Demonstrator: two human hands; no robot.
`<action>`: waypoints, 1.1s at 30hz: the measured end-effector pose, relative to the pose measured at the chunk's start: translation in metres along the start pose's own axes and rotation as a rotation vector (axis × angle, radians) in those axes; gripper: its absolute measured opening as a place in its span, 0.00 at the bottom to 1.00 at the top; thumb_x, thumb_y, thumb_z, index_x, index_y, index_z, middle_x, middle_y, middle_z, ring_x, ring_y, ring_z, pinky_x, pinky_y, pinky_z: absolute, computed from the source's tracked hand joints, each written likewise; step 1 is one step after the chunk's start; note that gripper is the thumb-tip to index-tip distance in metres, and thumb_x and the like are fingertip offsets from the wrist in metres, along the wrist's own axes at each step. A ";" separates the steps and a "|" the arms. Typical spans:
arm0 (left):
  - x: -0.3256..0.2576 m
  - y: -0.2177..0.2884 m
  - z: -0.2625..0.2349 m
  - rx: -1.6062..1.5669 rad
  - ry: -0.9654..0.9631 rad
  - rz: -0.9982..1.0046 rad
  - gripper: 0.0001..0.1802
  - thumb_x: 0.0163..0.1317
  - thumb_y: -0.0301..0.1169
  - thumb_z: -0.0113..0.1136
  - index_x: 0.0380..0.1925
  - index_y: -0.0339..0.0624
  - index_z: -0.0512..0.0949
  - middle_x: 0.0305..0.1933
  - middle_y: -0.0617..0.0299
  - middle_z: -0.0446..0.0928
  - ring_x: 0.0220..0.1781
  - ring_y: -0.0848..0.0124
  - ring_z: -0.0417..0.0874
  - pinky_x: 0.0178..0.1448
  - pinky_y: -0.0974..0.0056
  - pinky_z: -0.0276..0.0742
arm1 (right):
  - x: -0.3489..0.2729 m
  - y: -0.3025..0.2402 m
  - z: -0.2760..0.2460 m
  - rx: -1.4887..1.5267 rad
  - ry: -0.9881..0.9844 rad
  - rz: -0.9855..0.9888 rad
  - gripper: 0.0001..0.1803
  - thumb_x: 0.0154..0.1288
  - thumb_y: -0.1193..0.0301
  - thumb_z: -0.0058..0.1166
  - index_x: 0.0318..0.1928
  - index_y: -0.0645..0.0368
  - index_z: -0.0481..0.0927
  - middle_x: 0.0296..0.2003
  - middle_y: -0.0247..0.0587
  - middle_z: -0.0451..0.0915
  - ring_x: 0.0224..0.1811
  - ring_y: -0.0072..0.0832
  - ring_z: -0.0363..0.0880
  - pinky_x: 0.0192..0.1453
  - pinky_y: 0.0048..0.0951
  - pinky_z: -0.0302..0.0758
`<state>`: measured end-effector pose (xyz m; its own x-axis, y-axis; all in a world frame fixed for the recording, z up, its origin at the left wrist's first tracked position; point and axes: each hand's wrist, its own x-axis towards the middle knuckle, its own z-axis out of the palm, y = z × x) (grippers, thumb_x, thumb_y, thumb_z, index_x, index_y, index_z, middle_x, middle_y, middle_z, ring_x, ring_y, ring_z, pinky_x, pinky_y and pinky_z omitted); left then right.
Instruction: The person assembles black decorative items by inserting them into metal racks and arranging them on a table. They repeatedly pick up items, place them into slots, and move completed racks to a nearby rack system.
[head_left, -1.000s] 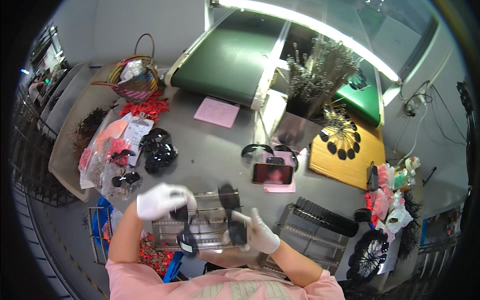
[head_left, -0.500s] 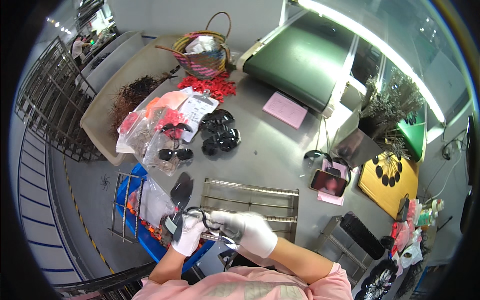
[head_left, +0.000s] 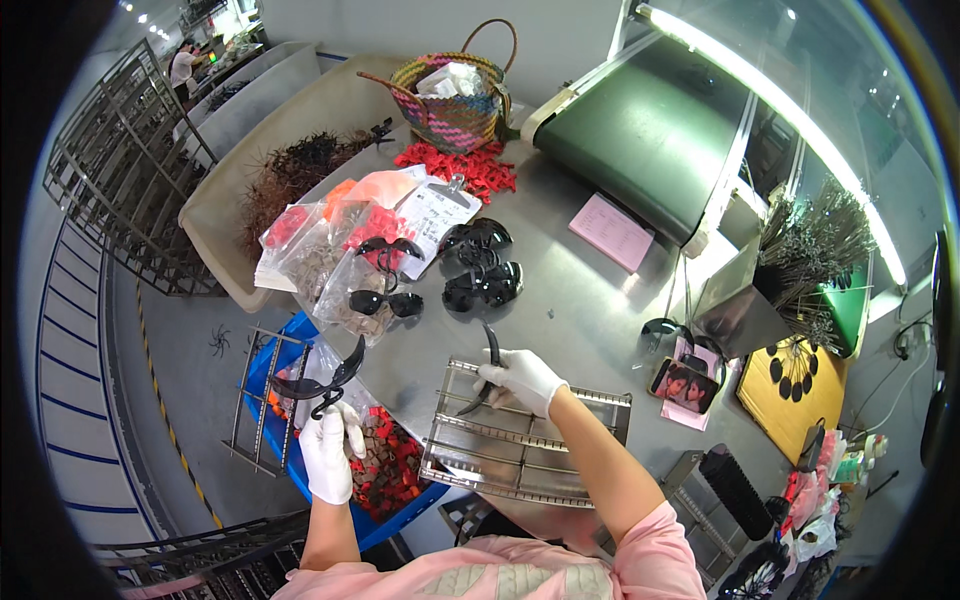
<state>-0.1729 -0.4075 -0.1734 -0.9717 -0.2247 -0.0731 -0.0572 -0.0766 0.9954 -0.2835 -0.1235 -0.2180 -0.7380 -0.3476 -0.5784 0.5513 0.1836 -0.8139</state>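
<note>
My left hand (head_left: 328, 460), in a white glove, is raised over the blue bin's edge. Its fingers are closed on the short black stem of a dark two-lobed sunglasses lens (head_left: 318, 387). Farther right, my gloved right hand (head_left: 522, 384) pinches a curved dark lens piece (head_left: 491, 348), seen nearly edge-on, over the metal rack (head_left: 485, 433). The rack has notched rails and lies at the table's near side. Several glossy dark lens pieces (head_left: 482, 285) rest on the table beyond it. Sunglasses (head_left: 386, 302) lie on clear plastic bags to their left.
A blue bin (head_left: 412, 515) holding small red and dark pieces stands below the table's left edge, with a wire rack (head_left: 250, 400) across it. Farther back are a woven basket (head_left: 445, 115), red pieces (head_left: 458, 172) and a green conveyor (head_left: 640, 125). A phone (head_left: 684, 384) lies at right.
My hands were together near the rack's left end. Now they are apart, the left farther left with the two-lobed lens, the right over the rack with the curved piece. The view has shifted.
</note>
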 end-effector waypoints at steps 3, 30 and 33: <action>0.004 -0.002 0.002 -0.002 -0.017 0.016 0.18 0.78 0.43 0.52 0.36 0.39 0.77 0.22 0.65 0.73 0.20 0.79 0.71 0.26 0.73 0.64 | 0.003 -0.023 0.005 -0.096 -0.037 0.052 0.15 0.74 0.67 0.55 0.47 0.70 0.80 0.38 0.44 0.88 0.32 0.27 0.87 0.38 0.27 0.87; 0.012 0.003 0.037 0.096 -0.608 -0.166 0.10 0.70 0.29 0.58 0.38 0.32 0.83 0.23 0.65 0.77 0.20 0.80 0.72 0.24 0.71 0.64 | -0.110 -0.033 0.041 -0.087 -0.115 -0.534 0.22 0.71 0.67 0.61 0.64 0.46 0.80 0.39 0.36 0.86 0.33 0.24 0.80 0.40 0.32 0.78; 0.014 0.019 0.050 0.054 -0.391 -0.107 0.15 0.77 0.40 0.56 0.39 0.37 0.74 0.27 0.64 0.75 0.18 0.79 0.72 0.22 0.72 0.65 | -0.114 -0.022 0.021 -0.821 0.234 -0.951 0.25 0.50 0.80 0.64 0.51 0.49 0.84 0.35 0.39 0.84 0.37 0.44 0.83 0.43 0.38 0.79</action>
<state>-0.1989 -0.3633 -0.1525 -0.9730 0.1691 -0.1574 -0.1640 -0.0261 0.9861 -0.2030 -0.1075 -0.1325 -0.8043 -0.5003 0.3206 -0.5691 0.4932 -0.6579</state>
